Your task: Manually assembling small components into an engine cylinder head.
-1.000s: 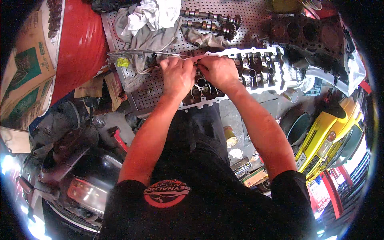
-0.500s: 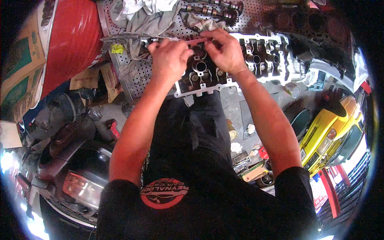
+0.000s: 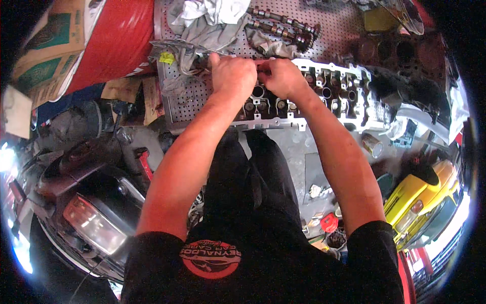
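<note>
A cylinder head (image 3: 273,123) with a silver rim and dark, oily insides lies across the perforated metal bench (image 3: 178,107). Over its far left part my two hands are close together. My left hand (image 3: 234,76) is closed with the knuckles up. Beside it, my right hand (image 3: 283,78) is curled in a pinch. Between them shows a bit of a thin pinkish-red strip (image 3: 262,62); its kind cannot be made out, and my fingers cover most of it. Round bores and valve parts show below and right of my hands.
Two camshafts (image 3: 283,31) lie at the back beside grey rags (image 3: 210,35). A yellow scrap (image 3: 166,58) is at the bench's left. A dark engine block (image 3: 390,50) stands far right. A car with its headlight (image 3: 96,225) is at left, a yellow car (image 3: 417,202) at right.
My hands have drawn together, the left moving right and closing more, so less of the pinkish strip shows. The whole view has shifted, with the bench appearing lower and further right.
</note>
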Demonstrator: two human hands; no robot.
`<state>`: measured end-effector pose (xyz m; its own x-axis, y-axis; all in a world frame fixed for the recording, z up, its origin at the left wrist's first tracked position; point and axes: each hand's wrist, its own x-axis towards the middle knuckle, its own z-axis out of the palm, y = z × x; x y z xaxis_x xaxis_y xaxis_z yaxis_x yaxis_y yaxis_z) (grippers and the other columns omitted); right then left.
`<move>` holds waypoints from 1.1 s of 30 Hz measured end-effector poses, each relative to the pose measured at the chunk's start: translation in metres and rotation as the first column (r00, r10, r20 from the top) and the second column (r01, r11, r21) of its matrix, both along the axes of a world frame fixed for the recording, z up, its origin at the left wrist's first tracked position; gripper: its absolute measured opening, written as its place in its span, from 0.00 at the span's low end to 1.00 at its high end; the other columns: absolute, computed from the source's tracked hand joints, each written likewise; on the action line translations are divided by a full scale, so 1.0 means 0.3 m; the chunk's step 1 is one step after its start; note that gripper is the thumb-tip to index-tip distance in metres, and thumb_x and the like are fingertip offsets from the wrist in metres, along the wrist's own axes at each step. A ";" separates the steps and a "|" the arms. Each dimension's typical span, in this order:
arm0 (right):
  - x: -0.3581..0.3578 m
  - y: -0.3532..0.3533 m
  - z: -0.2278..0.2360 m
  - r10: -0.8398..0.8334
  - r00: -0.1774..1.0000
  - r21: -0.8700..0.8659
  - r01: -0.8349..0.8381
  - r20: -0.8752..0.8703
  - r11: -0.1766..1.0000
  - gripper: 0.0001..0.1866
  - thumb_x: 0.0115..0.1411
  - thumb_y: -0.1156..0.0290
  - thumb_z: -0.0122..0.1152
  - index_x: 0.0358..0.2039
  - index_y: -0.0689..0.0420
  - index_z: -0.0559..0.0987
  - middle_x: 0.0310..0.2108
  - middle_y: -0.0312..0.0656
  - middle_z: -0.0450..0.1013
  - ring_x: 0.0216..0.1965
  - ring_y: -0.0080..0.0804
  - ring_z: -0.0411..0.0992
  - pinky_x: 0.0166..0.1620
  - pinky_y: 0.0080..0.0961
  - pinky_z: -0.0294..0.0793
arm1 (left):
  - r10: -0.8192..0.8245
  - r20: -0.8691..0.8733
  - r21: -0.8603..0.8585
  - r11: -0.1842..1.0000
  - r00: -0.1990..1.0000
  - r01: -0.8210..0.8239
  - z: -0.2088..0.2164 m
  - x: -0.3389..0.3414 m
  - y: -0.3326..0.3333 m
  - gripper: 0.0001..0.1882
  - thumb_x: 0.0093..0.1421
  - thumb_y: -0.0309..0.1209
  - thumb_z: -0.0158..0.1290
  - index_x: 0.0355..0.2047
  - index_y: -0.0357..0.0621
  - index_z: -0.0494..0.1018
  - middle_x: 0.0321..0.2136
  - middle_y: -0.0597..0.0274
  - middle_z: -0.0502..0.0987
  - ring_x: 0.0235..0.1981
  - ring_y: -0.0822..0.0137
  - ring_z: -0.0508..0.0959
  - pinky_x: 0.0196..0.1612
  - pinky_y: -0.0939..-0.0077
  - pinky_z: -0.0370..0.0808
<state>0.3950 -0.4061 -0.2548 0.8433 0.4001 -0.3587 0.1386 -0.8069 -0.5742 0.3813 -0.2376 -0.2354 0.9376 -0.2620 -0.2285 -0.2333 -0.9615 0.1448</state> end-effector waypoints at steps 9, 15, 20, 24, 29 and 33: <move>-0.007 0.023 0.065 -0.009 1.000 -0.121 0.007 -0.013 0.993 0.15 0.62 0.61 0.61 0.41 0.57 0.86 0.37 0.58 0.81 0.41 0.58 0.81 0.49 0.51 0.80 | 0.025 0.102 -0.240 0.971 0.994 0.001 -0.105 -0.052 0.048 0.10 0.59 0.37 0.60 0.40 0.56 0.85 0.32 0.59 0.84 0.40 0.54 0.81 0.49 0.51 0.66; -0.028 0.023 0.047 0.023 0.996 -0.263 0.001 0.088 0.965 0.14 0.64 0.61 0.61 0.47 0.48 0.84 0.36 0.51 0.83 0.38 0.54 0.81 0.44 0.51 0.81 | 0.059 0.420 -0.373 0.921 0.905 0.114 -0.143 -0.080 0.046 0.10 0.56 0.33 0.62 0.22 0.47 0.73 0.25 0.61 0.79 0.35 0.54 0.77 0.47 0.54 0.65; -0.050 0.020 0.055 0.005 0.984 -0.163 0.024 0.178 0.986 0.12 0.64 0.64 0.55 0.39 0.55 0.84 0.34 0.53 0.82 0.37 0.53 0.83 0.43 0.49 0.82 | 0.010 0.510 -0.372 0.904 0.860 0.210 -0.125 -0.077 0.055 0.11 0.58 0.33 0.62 0.23 0.48 0.72 0.26 0.62 0.77 0.37 0.57 0.74 0.46 0.54 0.64; -0.060 0.015 0.037 -0.374 0.870 0.258 0.299 0.321 0.919 0.10 0.66 0.62 0.61 0.41 0.55 0.82 0.34 0.56 0.81 0.36 0.56 0.81 0.42 0.51 0.80 | 0.199 0.732 -0.277 0.961 0.651 0.017 -0.017 0.051 0.108 0.13 0.64 0.37 0.62 0.27 0.46 0.74 0.27 0.59 0.77 0.37 0.57 0.75 0.46 0.56 0.67; -0.052 -0.001 0.064 -0.622 0.766 0.343 0.547 0.162 0.763 0.15 0.67 0.65 0.59 0.51 0.58 0.76 0.43 0.59 0.80 0.45 0.61 0.79 0.51 0.52 0.77 | 0.505 0.465 -0.629 0.766 0.727 -0.130 0.055 -0.045 0.178 0.08 0.63 0.33 0.63 0.37 0.42 0.78 0.33 0.55 0.82 0.39 0.50 0.80 0.45 0.55 0.74; -0.056 -0.026 0.045 -0.673 0.728 0.373 0.593 0.132 0.714 0.16 0.67 0.66 0.58 0.52 0.59 0.77 0.47 0.61 0.79 0.48 0.63 0.77 0.54 0.52 0.76 | 0.466 0.323 -0.643 0.747 0.824 -0.170 0.027 -0.216 0.164 0.08 0.62 0.27 0.61 0.41 0.41 0.78 0.37 0.49 0.83 0.41 0.44 0.81 0.46 0.52 0.77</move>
